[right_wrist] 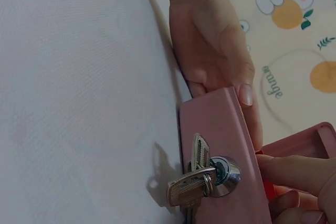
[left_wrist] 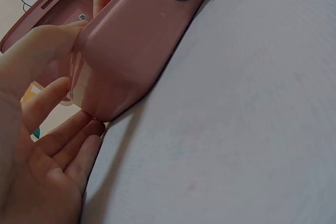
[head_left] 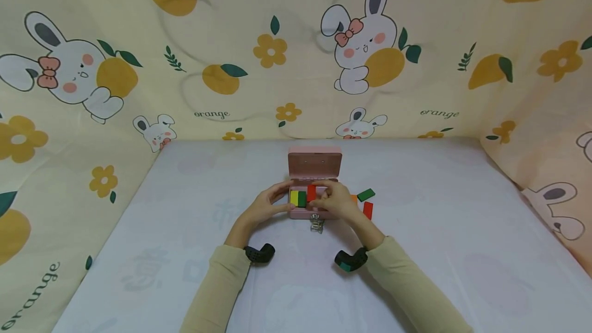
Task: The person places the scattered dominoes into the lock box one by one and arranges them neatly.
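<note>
A small pink metal box point(head_left: 302, 215) stands with its lid point(head_left: 315, 164) raised. My left hand point(head_left: 263, 205) holds the box's left end, thumb at the front rim and fingers along the side, as the left wrist view shows. Inside the box, a yellow block point(head_left: 294, 198) and a green block point(head_left: 302, 199) stand side by side. With fingers reaching into the box, my right hand point(head_left: 339, 202) pinches a red block point(head_left: 311, 192) just right of the green one. The right wrist view shows only a sliver of red at the fingertips. Keys point(right_wrist: 191, 187) hang from the front lock point(right_wrist: 229, 177).
Just right of the box, partly behind my right hand, lie a green block point(head_left: 366, 195), a red block point(head_left: 368, 210) and an orange block point(head_left: 354, 198). White cloth point(head_left: 185, 271) covers the table. A printed rabbit-and-orange curtain point(head_left: 296, 81) closes off the back and sides.
</note>
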{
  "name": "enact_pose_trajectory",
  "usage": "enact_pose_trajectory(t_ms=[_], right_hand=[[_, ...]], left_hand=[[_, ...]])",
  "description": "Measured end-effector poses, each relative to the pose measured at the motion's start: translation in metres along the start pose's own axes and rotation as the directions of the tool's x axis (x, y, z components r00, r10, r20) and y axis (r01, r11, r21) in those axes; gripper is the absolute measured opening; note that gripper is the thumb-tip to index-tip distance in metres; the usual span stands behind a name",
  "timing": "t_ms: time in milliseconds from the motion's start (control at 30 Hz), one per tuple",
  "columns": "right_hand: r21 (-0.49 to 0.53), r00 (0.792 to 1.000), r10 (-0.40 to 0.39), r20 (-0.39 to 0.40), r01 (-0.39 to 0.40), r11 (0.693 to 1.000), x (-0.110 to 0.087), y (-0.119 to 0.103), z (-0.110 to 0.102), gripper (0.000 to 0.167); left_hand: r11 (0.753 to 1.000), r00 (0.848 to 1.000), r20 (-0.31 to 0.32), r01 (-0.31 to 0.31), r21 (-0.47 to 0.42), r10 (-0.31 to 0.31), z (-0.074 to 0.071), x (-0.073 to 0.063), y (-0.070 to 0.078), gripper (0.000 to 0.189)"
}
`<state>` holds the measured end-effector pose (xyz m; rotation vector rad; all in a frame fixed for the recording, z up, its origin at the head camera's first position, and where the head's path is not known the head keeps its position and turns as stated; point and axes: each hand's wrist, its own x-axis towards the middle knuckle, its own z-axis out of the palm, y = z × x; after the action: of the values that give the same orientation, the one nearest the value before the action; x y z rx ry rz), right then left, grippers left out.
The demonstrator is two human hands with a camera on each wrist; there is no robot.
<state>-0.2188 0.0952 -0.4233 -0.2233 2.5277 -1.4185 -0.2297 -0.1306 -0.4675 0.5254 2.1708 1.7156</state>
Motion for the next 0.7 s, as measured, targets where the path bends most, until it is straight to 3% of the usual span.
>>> enact_pose_trajectory(t_ms=[300, 700], right_hand=[[-0.135, 1.000, 0.003, -0.020, -0.005, 0.991, 0.004, -0.003, 0.005, 0.053], [-0.349, 0.997, 0.043, -0.060, -0.061, 0.935, 0.008, -0.007, 0.011, 0.055]], left_hand=[[1.000, 1.000, -0.002, 0.011, 0.014, -0.011, -0.001, 0.000, -0.001, 0.068], [0.999, 1.000, 0.002, -0.026, 0.025, 0.026, -0.001, 0.002, -0.003, 0.068]])
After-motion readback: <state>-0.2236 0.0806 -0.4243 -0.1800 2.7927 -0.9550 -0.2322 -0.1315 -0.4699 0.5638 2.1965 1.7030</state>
